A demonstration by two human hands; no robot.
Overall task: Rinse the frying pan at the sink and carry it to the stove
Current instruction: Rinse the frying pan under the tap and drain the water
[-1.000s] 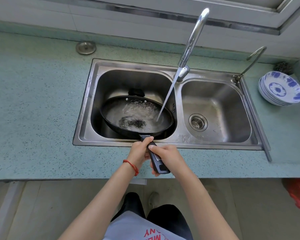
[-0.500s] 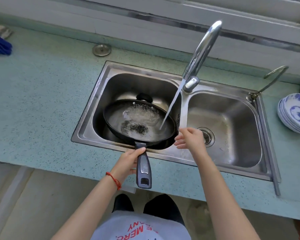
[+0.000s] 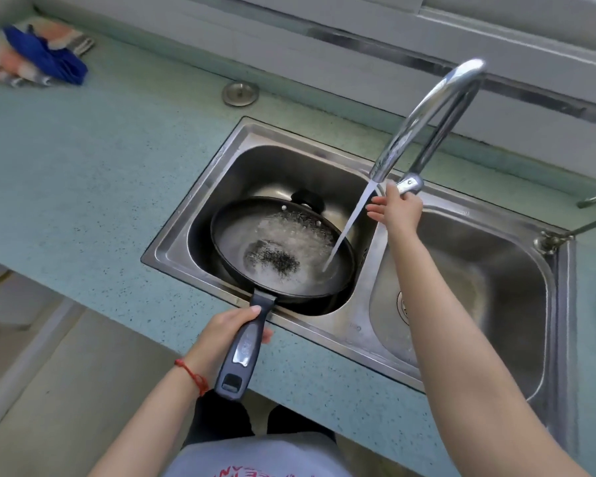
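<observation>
Pan (image 3: 283,249) sits tilted over the left sink (image 3: 200,208) basin, water from the tap (image 3: 424,122) striking it. Left hand (image 3: 224,328) wraps its handle; right hand (image 3: 398,210), fingers spread, touches the tap lever. Speckled green surface (image 3: 93,173) carries a cloth (image 3: 38,56) by the wall.

Bright, even daylight – soft shadows only. Glare on the faucet (image 3: 424,122) and the sink (image 3: 200,187) rim. Wide-angle bend at the edges – the countertop (image 3: 83,173) lines curve. Slight softness overall; the cloth (image 3: 38,56) at top left is blurred.
</observation>
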